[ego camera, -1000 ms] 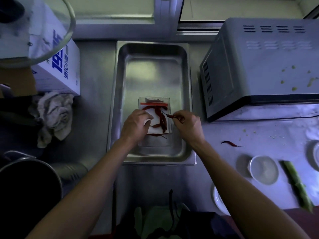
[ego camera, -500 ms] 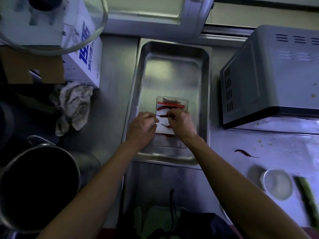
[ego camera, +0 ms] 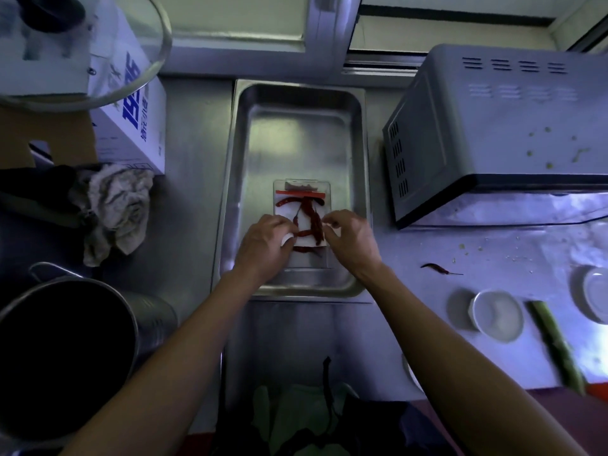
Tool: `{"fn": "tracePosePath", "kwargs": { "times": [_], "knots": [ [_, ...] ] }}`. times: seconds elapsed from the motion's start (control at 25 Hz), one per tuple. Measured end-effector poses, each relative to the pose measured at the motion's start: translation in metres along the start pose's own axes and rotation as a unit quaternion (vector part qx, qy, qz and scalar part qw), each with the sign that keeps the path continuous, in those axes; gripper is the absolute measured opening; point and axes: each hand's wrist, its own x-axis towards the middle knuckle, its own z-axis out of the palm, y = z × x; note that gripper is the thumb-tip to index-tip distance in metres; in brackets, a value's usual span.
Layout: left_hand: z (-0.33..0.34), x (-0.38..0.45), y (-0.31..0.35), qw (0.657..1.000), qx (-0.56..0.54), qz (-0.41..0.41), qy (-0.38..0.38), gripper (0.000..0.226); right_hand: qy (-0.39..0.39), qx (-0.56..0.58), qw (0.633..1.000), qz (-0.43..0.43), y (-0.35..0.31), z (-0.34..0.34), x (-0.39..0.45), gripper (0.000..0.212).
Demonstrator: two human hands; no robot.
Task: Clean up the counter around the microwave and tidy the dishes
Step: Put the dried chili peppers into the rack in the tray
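Steel tray (ego camera: pixel 357 133) beside the microwave (ego camera: pixel 493 126), with a clear bag (ego camera: pixel 301 222) of red chillies (ego camera: pixel 312 215) at its near end.
Left hand (ego camera: pixel 263 245) curls on the bag's left edge; right hand (ego camera: pixel 352 241) pinches its right edge. The tray's far half lies bare. On the counter (ego camera: pixel 493 255) right: one loose chilli (ego camera: pixel 434 267), a white bowl (ego camera: pixel 496 315), a green stalk (ego camera: pixel 556 343). Left: rag (ego camera: pixel 115 209), box (ego camera: pixel 131 126), pot (ego camera: pixel 65 350).
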Motion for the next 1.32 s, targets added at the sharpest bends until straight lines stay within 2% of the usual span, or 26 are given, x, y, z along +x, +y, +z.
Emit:
{"fn": "tracePosePath", "kwargs": {
  "times": [0.36, 0.6, 0.84, 1.0, 1.16, 1.32],
  "knots": [
    [0.041, -0.001, 0.078, 0.997, 0.021, 0.067, -0.025, 0.017, 0.022, 0.002, 0.995, 0.097, 0.072, -0.061, -0.083, 0.015],
    [0.087, -0.006, 0.157, 0.983, 0.098, 0.1, -0.115, 0.029, 0.002, 0.002, 0.991, 0.137, 0.124, -0.11, -0.142, 0.026],
    [0.135, -0.012, 0.223, 0.97, 0.154, 0.111, -0.151, 0.033, -0.025, -0.04, 0.986, 0.159, 0.18, -0.153, -0.202, 0.035],
    [0.161, -0.017, 0.242, 0.965, 0.181, 0.09, -0.165, 0.041, -0.017, -0.026, 0.984, 0.173, 0.205, -0.167, -0.229, 0.035],
    [0.182, -0.021, 0.246, 0.952, 0.222, 0.109, -0.182, 0.053, -0.031, -0.101, 0.981, 0.164, 0.218, -0.168, -0.234, 0.036],
    [0.194, -0.01, 0.245, 0.948, 0.23, 0.098, -0.194, 0.056, -0.051, -0.152, 0.976, 0.148, 0.22, -0.164, -0.218, 0.04]
  ]
}}
